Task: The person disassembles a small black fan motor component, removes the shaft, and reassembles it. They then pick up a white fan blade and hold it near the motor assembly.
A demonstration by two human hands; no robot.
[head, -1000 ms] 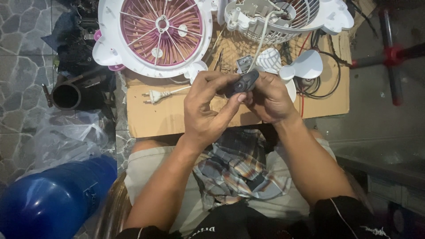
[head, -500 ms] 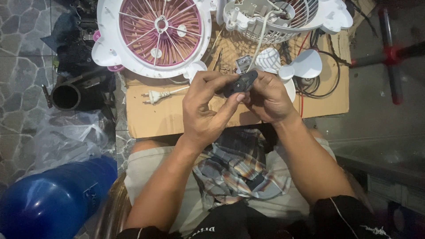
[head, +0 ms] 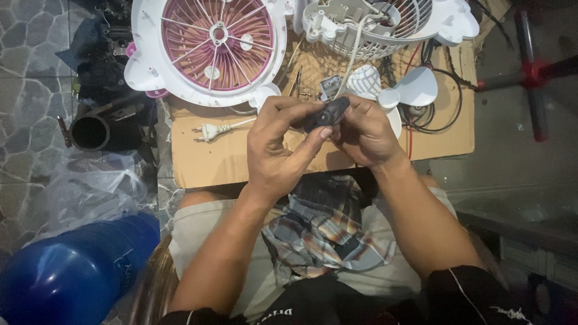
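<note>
Both hands meet above the cardboard-covered table (head: 217, 165), clamped together on a small black part (head: 327, 114): the left hand (head: 278, 150) pinches its near end between thumb and fingers, the right hand (head: 364, 133) cups the far end. The part is small and held only at its ends, so it could likely slip onto the cloth (head: 325, 232) in the lap, or snag the white cord (head: 352, 57) just beyond.

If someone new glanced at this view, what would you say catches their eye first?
Both hands, the left hand and right hand, meet at the centre over a cardboard sheet, gripping a small black part. Above them at top left lies a white fan grille with pink ribs. A big blue container fills the bottom left corner.
</note>
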